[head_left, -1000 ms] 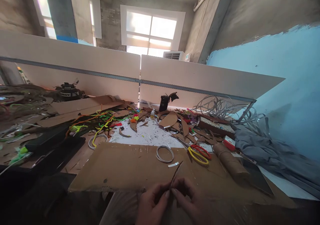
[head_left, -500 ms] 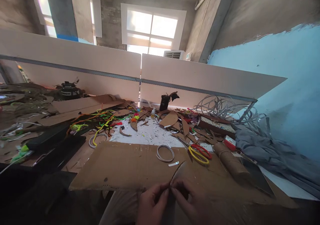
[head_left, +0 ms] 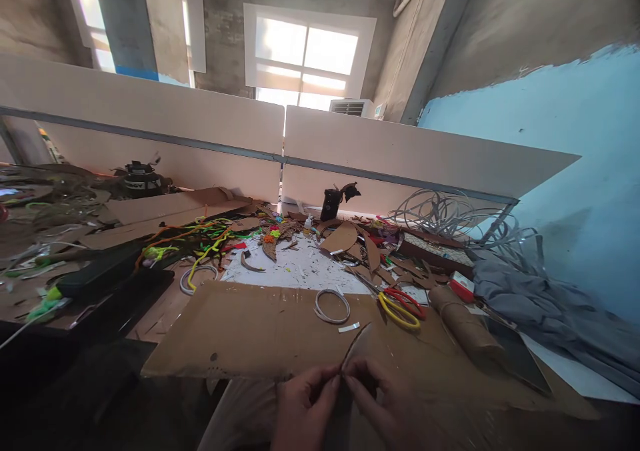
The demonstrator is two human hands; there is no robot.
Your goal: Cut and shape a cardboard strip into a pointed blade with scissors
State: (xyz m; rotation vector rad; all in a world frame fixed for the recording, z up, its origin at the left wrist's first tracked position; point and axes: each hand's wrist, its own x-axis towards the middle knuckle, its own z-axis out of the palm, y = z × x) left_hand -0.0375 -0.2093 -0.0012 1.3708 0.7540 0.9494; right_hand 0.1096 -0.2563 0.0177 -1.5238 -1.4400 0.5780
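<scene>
Left hand and right hand pinch a thin curved piece between thumbs and fingers, fingertips close together, at the near edge of the cardboard. Strip, ring and red-and-yellow scissors lie beyond. Black jar, far left, carries pale lettering, too small to read surely.

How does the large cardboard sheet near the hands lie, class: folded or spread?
Spread: the cardboard sheet lies flat, its broad brown face visible beside the scissors' handles.

Free cardboard leftward, scissors rightward
</scene>
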